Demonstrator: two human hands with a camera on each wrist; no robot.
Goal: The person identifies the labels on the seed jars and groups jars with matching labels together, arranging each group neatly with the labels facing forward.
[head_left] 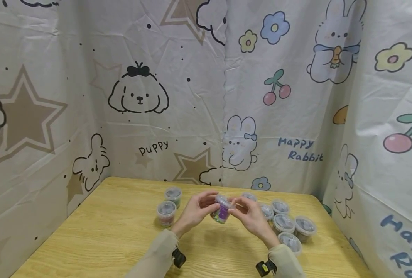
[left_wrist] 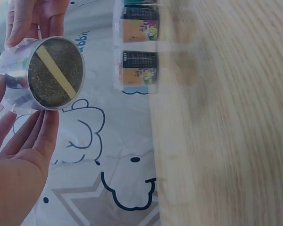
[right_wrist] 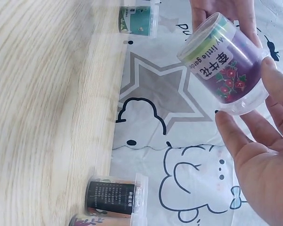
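Note:
A small clear plastic cup (head_left: 221, 213) with a purple printed label and a clear lid is held tilted above the table by both hands. My left hand (head_left: 196, 210) grips it from the left, and my right hand (head_left: 252, 218) pinches it near the lid on the other side. In the right wrist view the label (right_wrist: 228, 66) reads "My little garden" and shows red flowers. Through the see-through base (left_wrist: 55, 73) in the left wrist view, dark soil-like bits and a pale yellow strip are visible.
Two similar lidded cups stand left of the hands, a reddish one (head_left: 166, 213) and a green one (head_left: 173, 196) behind it. Several more lidded cups (head_left: 283, 224) cluster at the right on the wooden table (head_left: 105, 235). A printed curtain (head_left: 192, 96) surrounds the table.

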